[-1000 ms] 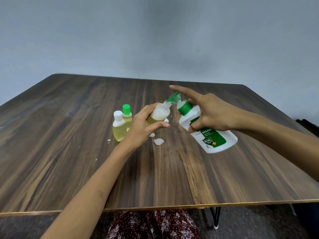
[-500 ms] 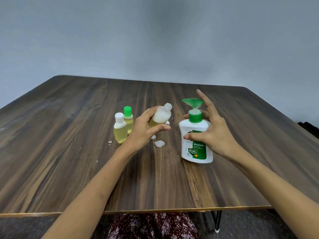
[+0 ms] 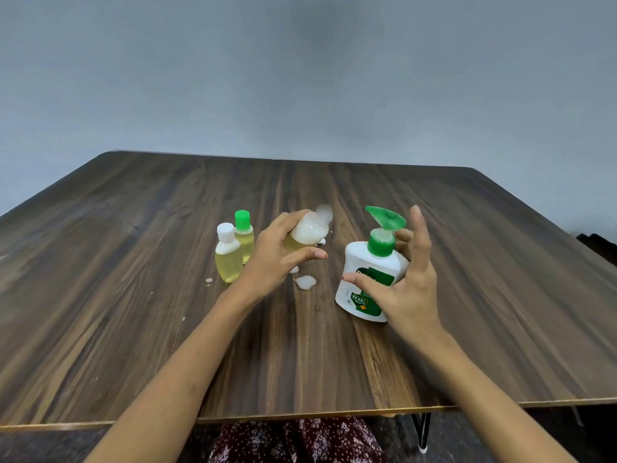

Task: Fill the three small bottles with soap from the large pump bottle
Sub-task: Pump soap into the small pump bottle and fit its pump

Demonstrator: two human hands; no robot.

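A person sits at a dark wood-grain worktop [image 3: 133, 312], seen from a camera on their head. The left hand [image 3: 270, 259] grips an uncapped small bottle [image 3: 309, 230], fingers curled around it, holding it tilted above the worktop; its lower part shows yellow soap and its blurred neck looks foamy. The right hand [image 3: 407, 289] holds the large pump bottle [image 3: 367, 285], thumb across the label and the other fingers spread behind it, the forefinger straight up beside the green pump head [image 3: 385, 218]. The bottle tilts left, its base at the worktop (whether it rests fully is unclear). Left of the hands, two capped small bottles stand touching, both holding yellow soap: one with a white cap [image 3: 228, 253], one with a green cap [image 3: 243, 235]. Those two look finished; the third appears part-filled and lacks its cap. White spilled soap blobs [image 3: 305, 282] lie between the hands.
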